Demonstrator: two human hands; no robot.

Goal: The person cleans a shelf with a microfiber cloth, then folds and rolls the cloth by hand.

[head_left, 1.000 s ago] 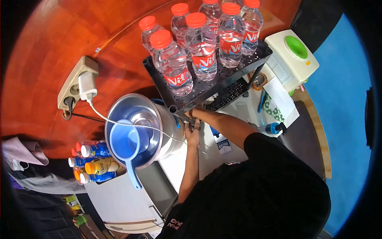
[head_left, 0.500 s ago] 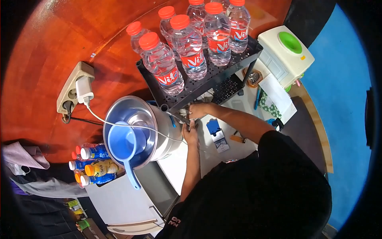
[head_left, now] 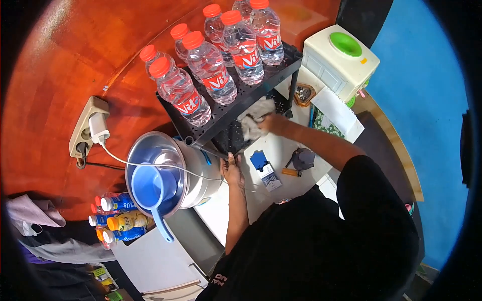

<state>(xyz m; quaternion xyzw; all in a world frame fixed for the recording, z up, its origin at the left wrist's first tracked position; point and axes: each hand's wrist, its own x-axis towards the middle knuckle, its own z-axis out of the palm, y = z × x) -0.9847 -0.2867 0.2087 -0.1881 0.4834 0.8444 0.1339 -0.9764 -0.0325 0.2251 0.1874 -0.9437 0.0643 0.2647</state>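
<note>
My right hand [head_left: 273,124] is closed on a crumpled whitish cloth [head_left: 257,116], which lies on the lower shelf [head_left: 231,135] of a black rack [head_left: 213,125]. That hand and the cloth are slightly blurred. At the rack's near lower corner, my left hand [head_left: 232,172] has its fingers against the frame and seems to grip it; part of the fingers' contact is hard to see. Several water bottles [head_left: 217,78] with red caps stand upright on the upper shelf. A white cable [head_left: 201,176] runs across beside my left hand.
Left of the rack, a metal pot [head_left: 185,165] holds a blue dipper [head_left: 148,185]. A cigarette pack [head_left: 266,170], an orange lighter [head_left: 291,172] and a dark round object [head_left: 303,159] lie on the white table. An ashtray [head_left: 304,94], papers [head_left: 339,113] and a white-green container [head_left: 341,57] are farther right.
My right hand has moved away from my left, bringing the cloth into view across the lower shelf. My left hand stays by the rack corner. The whole view has shifted, and the dark round object now shows.
</note>
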